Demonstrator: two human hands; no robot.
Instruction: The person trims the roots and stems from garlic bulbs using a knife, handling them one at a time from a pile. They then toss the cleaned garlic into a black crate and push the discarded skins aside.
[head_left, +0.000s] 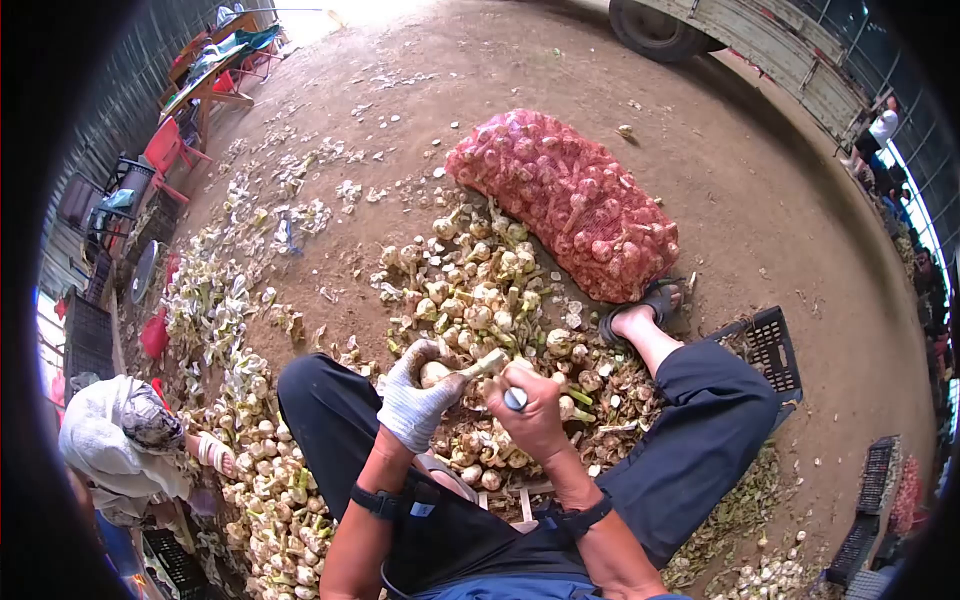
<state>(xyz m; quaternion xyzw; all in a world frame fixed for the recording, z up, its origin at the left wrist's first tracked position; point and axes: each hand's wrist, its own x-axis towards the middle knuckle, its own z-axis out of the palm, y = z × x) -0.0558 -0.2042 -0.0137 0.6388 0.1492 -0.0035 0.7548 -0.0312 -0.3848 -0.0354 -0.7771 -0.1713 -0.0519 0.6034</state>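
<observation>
My left hand [412,402], in a whitish work glove, is closed around a garlic bulb [435,374]. The bulb's long stem [482,364] points right, toward my other hand. My bare right hand [532,408] is wrapped around a tool with a round grey handle end [515,398], close to the stem's tip. The working end of that tool is hidden, so its kind does not show. Below and beyond both hands spreads a heap of garlic bulbs [478,300] with stems, between my legs.
A full red mesh sack of garlic [570,205] lies beyond the heap by my right foot. A black crate [765,355] stands at my right. More bulbs [285,510] lie to my left, where a person in a white head covering [125,430] sits. A truck [740,50] is parked behind.
</observation>
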